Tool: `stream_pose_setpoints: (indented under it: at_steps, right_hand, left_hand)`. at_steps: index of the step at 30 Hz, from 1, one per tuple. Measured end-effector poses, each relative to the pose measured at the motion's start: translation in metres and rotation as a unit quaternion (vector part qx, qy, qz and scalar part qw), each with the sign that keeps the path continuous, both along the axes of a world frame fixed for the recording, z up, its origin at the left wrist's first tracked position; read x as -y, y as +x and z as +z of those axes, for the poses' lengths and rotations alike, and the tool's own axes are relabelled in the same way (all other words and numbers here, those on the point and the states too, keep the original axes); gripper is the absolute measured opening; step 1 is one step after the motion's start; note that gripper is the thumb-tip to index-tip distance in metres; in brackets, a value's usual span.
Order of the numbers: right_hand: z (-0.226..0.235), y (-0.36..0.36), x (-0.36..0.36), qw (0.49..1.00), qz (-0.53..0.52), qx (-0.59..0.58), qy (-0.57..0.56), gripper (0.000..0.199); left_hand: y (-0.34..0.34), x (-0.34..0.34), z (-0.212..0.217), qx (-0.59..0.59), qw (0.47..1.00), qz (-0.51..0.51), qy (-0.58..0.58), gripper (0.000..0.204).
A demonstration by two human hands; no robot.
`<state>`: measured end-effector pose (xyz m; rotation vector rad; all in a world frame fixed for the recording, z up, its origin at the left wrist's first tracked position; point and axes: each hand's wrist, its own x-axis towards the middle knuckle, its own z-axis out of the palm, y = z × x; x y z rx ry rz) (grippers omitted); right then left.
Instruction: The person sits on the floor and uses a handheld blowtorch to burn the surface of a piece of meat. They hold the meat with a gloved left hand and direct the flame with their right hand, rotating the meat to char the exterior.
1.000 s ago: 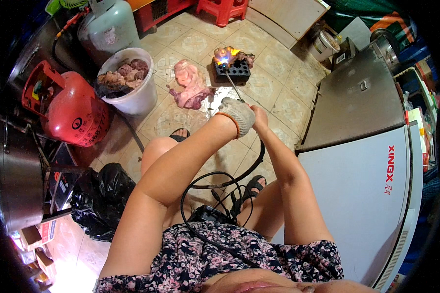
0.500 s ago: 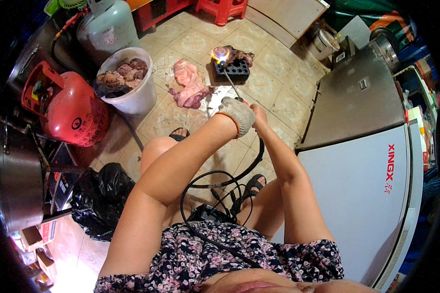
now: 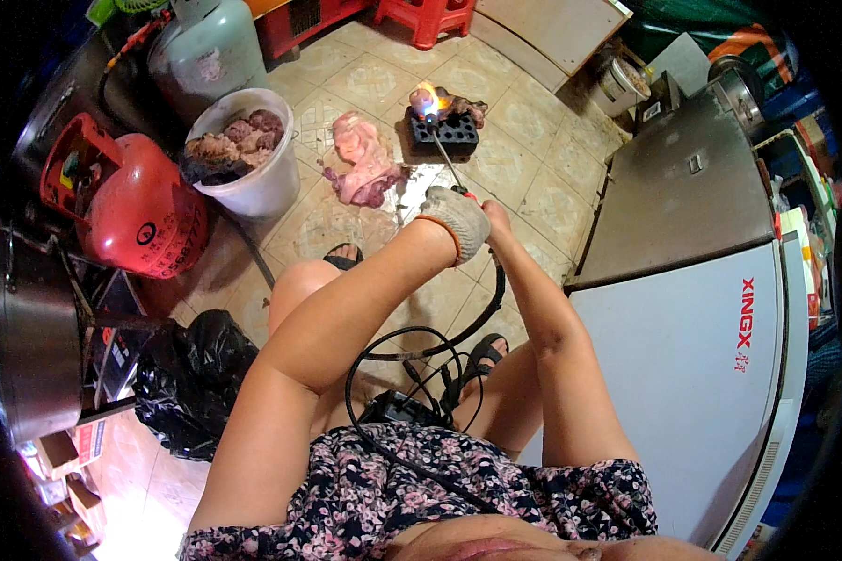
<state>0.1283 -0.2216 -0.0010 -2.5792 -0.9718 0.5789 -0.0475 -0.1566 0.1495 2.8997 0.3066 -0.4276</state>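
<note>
My left hand [image 3: 457, 221], in a grey knit glove, is closed around the handle of a gas torch [image 3: 447, 165]. My right hand [image 3: 497, 220] is bare and sits right behind the glove, on the same handle, partly hidden. The thin metal wand runs away from me to a flame [image 3: 428, 96] at its tip. The flame plays on a piece of meat [image 3: 458, 105] lying on a black grid block [image 3: 446, 136] on the tiled floor. A black hose [image 3: 482, 313] loops from the handle back toward my lap.
Raw pink meat [image 3: 363, 166] lies on the tiles beside a white bucket [image 3: 264, 190] of meat pieces. At the left are a red gas cylinder [image 3: 138, 204], a grey cylinder [image 3: 206, 51], a steel pot [image 3: 28, 346] and a black bag [image 3: 189, 379]. A white chest freezer [image 3: 711, 374] stands at the right.
Both hands stay almost where they were. The torch tip has shifted slightly across the meat on the block, and the flame shows brighter.
</note>
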Motion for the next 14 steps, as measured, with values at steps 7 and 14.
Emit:
stream_pose_setpoints:
  at_steps: [7,14]
  right_hand:
    - [-0.046,0.021,-0.007,1.0,0.007,-0.007,0.021,0.042]
    - [-0.047,0.017,0.001,0.997,0.023,0.008,0.071,0.04]
  left_hand:
    - [-0.003,0.003,-0.002,0.043,0.999,-0.005,0.008,0.021]
    - [0.0,0.006,0.005,0.031,0.999,-0.021,0.019,0.022]
